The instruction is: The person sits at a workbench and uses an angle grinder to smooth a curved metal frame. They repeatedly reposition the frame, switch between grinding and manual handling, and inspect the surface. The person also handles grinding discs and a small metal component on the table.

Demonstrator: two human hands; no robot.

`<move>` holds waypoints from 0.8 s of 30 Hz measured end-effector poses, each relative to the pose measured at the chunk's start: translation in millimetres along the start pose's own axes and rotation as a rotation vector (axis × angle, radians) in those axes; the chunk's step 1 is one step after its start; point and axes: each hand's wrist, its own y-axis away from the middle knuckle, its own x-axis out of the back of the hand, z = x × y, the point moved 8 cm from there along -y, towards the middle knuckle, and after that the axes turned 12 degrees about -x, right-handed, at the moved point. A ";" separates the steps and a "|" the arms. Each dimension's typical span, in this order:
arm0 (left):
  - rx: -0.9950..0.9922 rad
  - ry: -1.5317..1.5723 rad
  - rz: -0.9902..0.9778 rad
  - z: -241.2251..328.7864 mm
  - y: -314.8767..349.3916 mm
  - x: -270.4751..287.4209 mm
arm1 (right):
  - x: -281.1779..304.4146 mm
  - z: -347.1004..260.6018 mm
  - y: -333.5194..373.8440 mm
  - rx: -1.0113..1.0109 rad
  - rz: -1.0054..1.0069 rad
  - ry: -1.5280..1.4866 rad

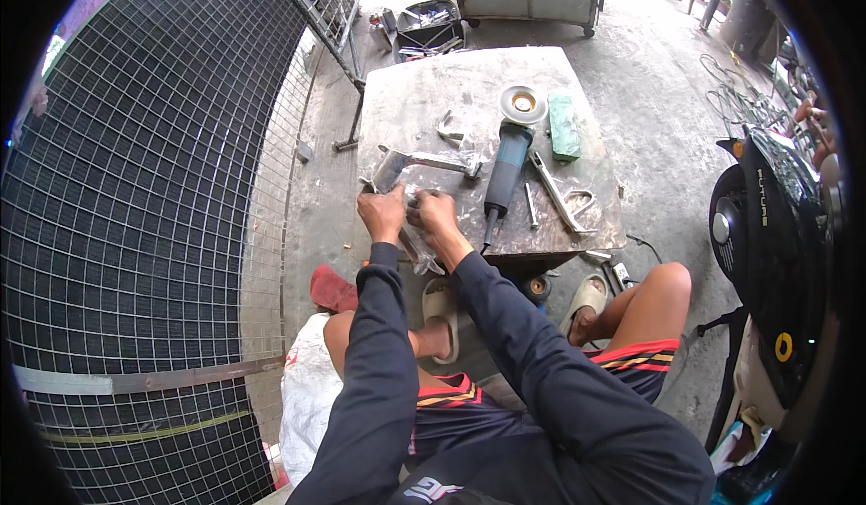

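Observation:
At the near left of the low table, my left hand (382,213) is closed on a grey metal bracket (390,170), its fingers on the near end of a flat section. From there a metal bar (437,159) runs right toward the grinder. Close beside it, my right hand (437,213) has its fingers curled together; what they pinch is mostly hidden, with a small pale bit showing between the hands. Below my hands, a shiny metal piece (419,252) shows at the table's edge; I cannot tell whether it joins the bracket.
On the table (406,81) lie an angle grinder (509,166), a green block (565,128), a metal lever (557,194), a bolt (531,207) and a small curved metal part (449,128). A wire-mesh fence (153,189) stands left, a black motorcycle (767,234) right, a toolbox (428,25) beyond.

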 end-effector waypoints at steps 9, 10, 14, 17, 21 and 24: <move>-0.003 0.508 -0.020 24.2 -3.4 1.1 | -3.9 -37.9 20.2 -0.030 -0.043 -0.016; 0.006 0.622 -0.040 27.9 -6.5 3.1 | -2.7 -39.9 19.5 -0.023 -0.017 0.033; 0.332 1.106 -0.237 22.9 -11.0 -1.6 | 10.0 -37.0 18.8 -0.006 0.047 0.216; 0.373 1.077 -0.264 13.4 -18.9 -2.7 | 26.3 -13.2 23.3 -0.163 0.051 0.189; 0.428 1.045 -0.215 1.7 -26.9 -7.6 | 38.4 2.1 43.6 -0.117 0.091 0.311; 0.420 0.821 -0.226 -3.6 -33.2 5.5 | 23.0 -11.6 66.4 0.211 0.094 1.002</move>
